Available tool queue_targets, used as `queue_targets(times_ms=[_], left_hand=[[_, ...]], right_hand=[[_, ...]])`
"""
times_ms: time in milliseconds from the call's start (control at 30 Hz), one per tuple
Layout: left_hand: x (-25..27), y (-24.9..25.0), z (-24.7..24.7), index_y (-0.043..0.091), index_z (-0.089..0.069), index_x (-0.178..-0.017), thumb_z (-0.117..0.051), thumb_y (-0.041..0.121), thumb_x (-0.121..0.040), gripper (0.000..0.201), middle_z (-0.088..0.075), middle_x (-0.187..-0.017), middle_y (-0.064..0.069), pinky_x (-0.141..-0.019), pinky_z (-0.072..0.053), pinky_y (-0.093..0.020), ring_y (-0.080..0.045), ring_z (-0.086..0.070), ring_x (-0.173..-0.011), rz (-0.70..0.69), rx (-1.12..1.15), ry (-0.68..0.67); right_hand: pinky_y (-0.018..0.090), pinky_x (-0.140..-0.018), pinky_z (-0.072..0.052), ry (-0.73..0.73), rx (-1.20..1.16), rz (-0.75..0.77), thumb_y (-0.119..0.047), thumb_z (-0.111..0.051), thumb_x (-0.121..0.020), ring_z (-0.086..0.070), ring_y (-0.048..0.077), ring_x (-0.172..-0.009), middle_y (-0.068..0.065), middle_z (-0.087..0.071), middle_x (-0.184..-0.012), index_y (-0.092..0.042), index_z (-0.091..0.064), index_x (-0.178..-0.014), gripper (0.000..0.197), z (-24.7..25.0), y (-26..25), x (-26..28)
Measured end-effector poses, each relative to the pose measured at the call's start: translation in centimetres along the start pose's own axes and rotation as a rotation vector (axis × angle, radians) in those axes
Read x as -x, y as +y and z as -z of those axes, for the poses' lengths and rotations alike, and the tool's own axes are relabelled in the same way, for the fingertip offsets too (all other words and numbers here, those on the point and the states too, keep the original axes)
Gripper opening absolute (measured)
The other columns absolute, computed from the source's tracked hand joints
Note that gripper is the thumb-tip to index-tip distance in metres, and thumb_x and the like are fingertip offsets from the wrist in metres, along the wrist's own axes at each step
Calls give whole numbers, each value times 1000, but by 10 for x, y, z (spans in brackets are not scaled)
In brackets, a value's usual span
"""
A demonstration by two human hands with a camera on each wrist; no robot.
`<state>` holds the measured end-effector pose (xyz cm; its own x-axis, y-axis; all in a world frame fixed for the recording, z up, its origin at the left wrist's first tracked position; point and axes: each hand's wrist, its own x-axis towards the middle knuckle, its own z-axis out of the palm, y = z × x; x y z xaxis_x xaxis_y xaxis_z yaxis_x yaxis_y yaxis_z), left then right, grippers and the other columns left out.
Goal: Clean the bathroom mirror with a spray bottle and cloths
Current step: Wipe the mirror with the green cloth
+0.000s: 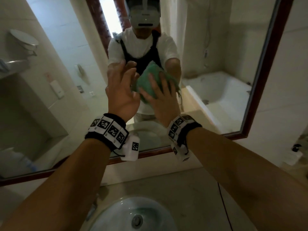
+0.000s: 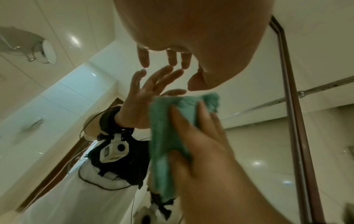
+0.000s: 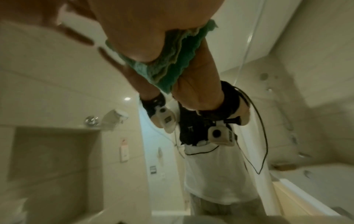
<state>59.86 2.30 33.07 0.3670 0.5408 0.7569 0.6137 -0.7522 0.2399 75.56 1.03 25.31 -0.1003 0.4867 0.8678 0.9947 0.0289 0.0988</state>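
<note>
A large mirror (image 1: 216, 55) in a dark red frame hangs above the counter. My right hand (image 1: 161, 95) presses a folded green cloth (image 1: 147, 80) flat against the glass, fingers straight and spread over it. The left wrist view shows that cloth (image 2: 166, 128) under the right hand (image 2: 206, 151). In the right wrist view the cloth (image 3: 172, 65) bunches under my palm. My left hand (image 1: 121, 87) is raised just left of the cloth, empty, fingers spread, its fingertips (image 2: 172, 60) at or almost at the glass. I cannot make out a spray bottle.
A white sink basin (image 1: 106, 219) with a faucet (image 1: 95, 209) lies below my forearms. A black cable (image 1: 223, 205) runs across the counter at right. The mirror frame (image 1: 266, 72) slants down the right side. The glass reflects a bathtub and me.
</note>
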Motion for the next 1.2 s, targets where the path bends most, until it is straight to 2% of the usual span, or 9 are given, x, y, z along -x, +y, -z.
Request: queue_targets(times_ms=[133,233,367,533,667,767,900,1067,1200], left_hand=[[4,-3,8,11,-53,-137,-51,8,-72,65,-35,-153,-11,-114,-31,-38,-29,-28,-143,25,110,29],[2,0,9,14,-54,-136,-50,11,-73,63,-34,-152,-10,-115,-32,-43,-29,-28,-143,69,96,9],[3,2,3,22,-53,-134,-50,20,-70,65,-29,-155,-7,-114,-33,-45,-27,-27,-142,122,65,-13],[3,9,-8,33,-51,-128,-62,14,-72,59,-29,-155,-3,-107,-32,-41,-26,-28,-140,142,0,37],[2,23,-18,31,-49,-136,-65,13,-75,66,-25,-158,-4,-107,-32,-56,-30,-24,-144,237,-52,42],[-1,29,-25,32,-49,-135,-65,19,-71,67,-25,-156,-5,-99,-38,-65,-30,-28,-142,268,-83,48],[-1,38,-34,29,-47,-137,-67,19,-72,68,-22,-158,-6,-98,-39,-67,-31,-26,-144,307,-88,85],[-3,39,-36,30,-47,-138,-66,18,-73,69,-20,-159,-4,-101,-37,-65,-29,-24,-146,339,-80,111],[-2,39,-33,31,-47,-138,-65,19,-72,69,-21,-159,-4,-101,-36,-66,-28,-24,-145,333,-90,103]], right_hand=[[58,-116,-20,-61,-90,200,-17,-74,-80,-27,37,-144,5,-37,-154,-31,-44,-142,71,-18,-49,6],[58,-115,-25,-96,-90,247,-15,-75,-77,-35,38,-141,9,-44,-150,-30,-54,-137,65,-19,-49,8],[53,-120,-13,-174,-55,273,-21,-67,-83,-19,32,-148,3,-33,-157,-34,-46,-142,64,-19,-25,13],[57,-116,-18,-141,-29,138,-32,-48,-89,-19,35,-147,3,-26,-160,-37,-43,-143,55,-6,32,35],[57,-116,-18,-41,39,-8,-31,-62,-88,-22,40,-145,10,-28,-158,-36,-44,-145,60,7,90,50],[60,-116,-17,-59,70,-194,-38,-56,-90,-18,45,-145,14,-22,-160,-33,-38,-148,61,22,126,61],[61,-116,-19,-108,-1,-426,-39,-46,-88,-10,44,-147,15,-13,-162,-27,-30,-150,65,43,167,74],[58,-111,-32,-80,19,-617,-32,-62,-88,-19,44,-145,15,-14,-161,-25,-30,-146,66,57,204,82],[54,-110,-34,-53,-39,-660,-31,-55,-95,-23,44,-141,17,-15,-160,-29,-37,-145,53,68,218,85]])
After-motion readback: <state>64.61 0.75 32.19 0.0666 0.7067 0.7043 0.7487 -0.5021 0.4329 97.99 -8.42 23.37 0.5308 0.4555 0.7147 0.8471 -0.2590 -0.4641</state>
